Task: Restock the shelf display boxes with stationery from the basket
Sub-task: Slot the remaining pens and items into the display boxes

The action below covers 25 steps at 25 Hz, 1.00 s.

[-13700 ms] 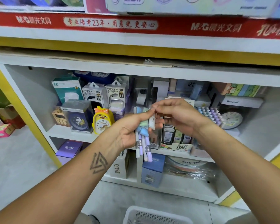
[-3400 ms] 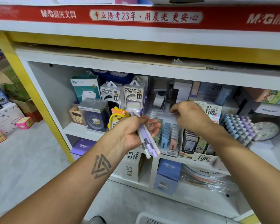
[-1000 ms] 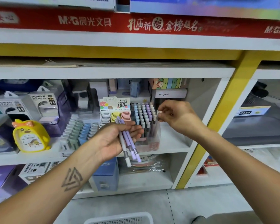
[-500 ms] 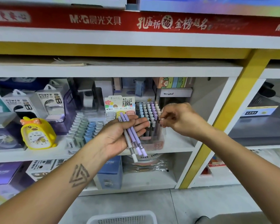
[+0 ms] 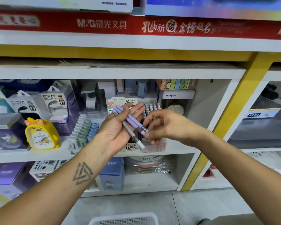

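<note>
Your left hand (image 5: 118, 127) lies palm up with the fingers loosely spread, cradling a few pens (image 5: 130, 123): two lilac ones and a grey one with a white end. They rest slantwise across the palm, lower ends jutting past its edge, which looks meant to offer those ends to your other hand. Your right hand (image 5: 165, 125) sits just right of the pens, fingers curled and half open, thumb and forefinger closing toward the lilac tips; whether they already touch a pen I cannot tell, but nothing is clamped in that hand.

Take the pen display box (image 5: 152, 127) as your landmark. It stands on the shelf (image 5: 182, 148) directly behind both hands and is nearly full, pastel caps upright in rows, so I judge it to be where these last pens go. Just left of it, the lead-refill box (image 5: 128, 147) with the 0.7 HB card is mostly hidden behind your left hand. Further left, a box of green and blue erasers (image 5: 86, 129) in neat rows looks well filled. Far left stands a yellow duck alarm clock (image 5: 40, 133). Well below the pen box, at the bottom edge, shows the rim of the white basket (image 5: 123, 219); its contents are out of sight.
</note>
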Motion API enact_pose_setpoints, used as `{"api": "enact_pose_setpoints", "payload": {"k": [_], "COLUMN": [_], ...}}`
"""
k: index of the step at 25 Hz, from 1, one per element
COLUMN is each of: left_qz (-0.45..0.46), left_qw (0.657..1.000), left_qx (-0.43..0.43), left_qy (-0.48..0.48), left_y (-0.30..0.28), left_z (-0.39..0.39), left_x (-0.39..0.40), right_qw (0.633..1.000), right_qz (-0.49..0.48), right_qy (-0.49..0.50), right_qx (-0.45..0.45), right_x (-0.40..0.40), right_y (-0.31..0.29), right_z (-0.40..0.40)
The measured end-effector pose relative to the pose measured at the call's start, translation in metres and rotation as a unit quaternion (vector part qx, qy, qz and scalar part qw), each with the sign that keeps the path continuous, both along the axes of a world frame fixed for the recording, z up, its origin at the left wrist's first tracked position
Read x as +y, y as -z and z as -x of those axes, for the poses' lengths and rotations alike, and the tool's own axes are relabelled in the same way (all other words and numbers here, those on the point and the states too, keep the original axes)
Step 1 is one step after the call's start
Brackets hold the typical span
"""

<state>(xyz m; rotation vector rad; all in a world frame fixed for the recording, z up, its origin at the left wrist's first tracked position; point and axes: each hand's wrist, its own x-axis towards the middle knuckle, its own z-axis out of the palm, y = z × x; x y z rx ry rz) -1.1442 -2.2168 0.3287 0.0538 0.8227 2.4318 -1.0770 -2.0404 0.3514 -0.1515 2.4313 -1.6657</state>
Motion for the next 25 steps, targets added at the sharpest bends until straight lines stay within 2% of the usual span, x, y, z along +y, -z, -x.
{"api": "enact_pose_setpoints", "payload": {"k": [2,4,7,9,12,16,20,25], "left_qz": [0.036,0.118,0.254,0.279,0.268,0.221,0.189,0.192], "left_qw": [0.999,0.993,0.967,0.960,0.963,0.975,0.981,0.981], "left_qx": [0.001,0.016,0.025,0.016,0.006,0.012,0.017,0.028], "left_qy": [-0.010,-0.012,-0.025,-0.012,0.031,0.035,0.035,0.004], "left_y": [-0.001,-0.001,0.001,0.003,0.002,0.005,0.006,0.005], "left_z": [0.003,0.005,0.003,0.003,0.002,0.002,0.000,0.001], "left_x": [-0.005,-0.010,-0.010,-0.008,-0.005,-0.002,-0.004,-0.007], "right_qw": [0.993,0.972,0.948,0.942,0.941,0.936,0.930,0.920], "right_qz": [0.024,0.071,0.172,0.187,0.119,-0.004,-0.157,-0.246], "right_qy": [0.105,0.199,0.228,0.225,0.226,0.219,0.194,0.159], "right_qx": [0.050,0.106,0.143,0.163,0.221,0.274,0.271,0.260], "right_x": [0.011,0.027,0.052,0.060,0.058,0.051,0.047,0.039], "right_y": [-0.003,-0.006,-0.010,-0.011,-0.010,-0.006,0.005,0.021], "right_z": [0.006,0.011,0.013,0.011,0.010,0.012,0.012,0.014]}}
